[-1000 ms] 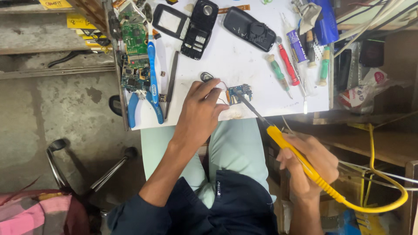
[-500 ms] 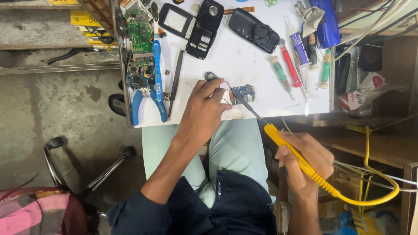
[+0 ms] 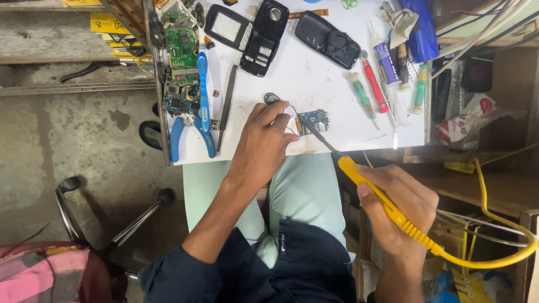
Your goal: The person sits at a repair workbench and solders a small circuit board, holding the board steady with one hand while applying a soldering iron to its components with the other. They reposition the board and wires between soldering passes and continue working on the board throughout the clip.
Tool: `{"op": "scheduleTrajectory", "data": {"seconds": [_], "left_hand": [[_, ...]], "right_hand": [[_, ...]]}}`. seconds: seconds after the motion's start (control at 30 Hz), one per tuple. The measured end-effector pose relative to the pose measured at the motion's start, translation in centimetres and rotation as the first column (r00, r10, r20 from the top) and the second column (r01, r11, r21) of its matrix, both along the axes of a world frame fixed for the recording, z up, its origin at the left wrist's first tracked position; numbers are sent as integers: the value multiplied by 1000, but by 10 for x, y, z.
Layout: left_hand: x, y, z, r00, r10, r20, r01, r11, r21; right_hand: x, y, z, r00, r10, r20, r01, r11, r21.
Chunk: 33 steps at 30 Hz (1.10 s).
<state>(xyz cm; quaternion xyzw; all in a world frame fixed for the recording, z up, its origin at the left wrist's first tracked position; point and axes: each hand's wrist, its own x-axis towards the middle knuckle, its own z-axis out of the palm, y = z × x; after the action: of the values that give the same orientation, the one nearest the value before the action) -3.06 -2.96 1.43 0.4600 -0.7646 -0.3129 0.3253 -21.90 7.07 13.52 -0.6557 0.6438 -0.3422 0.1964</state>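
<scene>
Head view, looking down onto a white worktable (image 3: 314, 84). My left hand (image 3: 264, 143) rests on the table near its front edge, fingers curled down and pinching a small blue circuit board (image 3: 314, 119); thin wires run from the board toward a small dark ring-shaped part (image 3: 272, 99) just beside my fingertips. My right hand (image 3: 401, 210) sits off the table, lower right, clenched around the handle of a yellow soldering iron (image 3: 387, 207). The iron's dark shaft slants up and left, and its tip meets the board by my left fingers. Its yellow cord (image 3: 494, 224) loops away to the right.

Around the work: blue-handled pliers (image 3: 191, 132) and a blue-and-white toothbrush (image 3: 202, 84) at the table's left edge, with green circuit boards (image 3: 181, 47) above them. A thin dark tool (image 3: 226, 106) lies beside the toothbrush. Black phone housings (image 3: 264, 36) lie at the top, another dark phone body (image 3: 327, 39) to their right. A green-handled screwdriver (image 3: 359, 92) and a red-handled one (image 3: 373, 84) lie right of the board, well apart from it. Pale trousers and a dark sleeve show below the table.
</scene>
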Motion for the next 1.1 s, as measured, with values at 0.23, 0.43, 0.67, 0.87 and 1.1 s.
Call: {"op": "scheduleTrajectory", "data": {"seconds": [0.23, 0.43, 0.67, 0.87, 1.1], "left_hand": [[1, -1, 0, 1000, 2, -11, -2, 1000, 9], [0, -3, 3, 1000, -9, -17, 9, 1000, 15], [-1, -9, 9, 997, -75, 29, 73, 995, 63], [-4, -12, 12, 992, -76, 96, 66, 992, 110], [-6, -23, 11, 991, -98, 86, 87, 989, 120]], "right_hand": [[5, -4, 5, 1000, -5, -22, 6, 1000, 20], [3, -2, 3, 999, 6, -36, -5, 1000, 27], [1, 1, -2, 1000, 6, -19, -6, 1000, -8], [1, 6, -10, 999, -31, 15, 31, 999, -10], [-1, 10, -14, 994, -55, 92, 55, 998, 3]]}}
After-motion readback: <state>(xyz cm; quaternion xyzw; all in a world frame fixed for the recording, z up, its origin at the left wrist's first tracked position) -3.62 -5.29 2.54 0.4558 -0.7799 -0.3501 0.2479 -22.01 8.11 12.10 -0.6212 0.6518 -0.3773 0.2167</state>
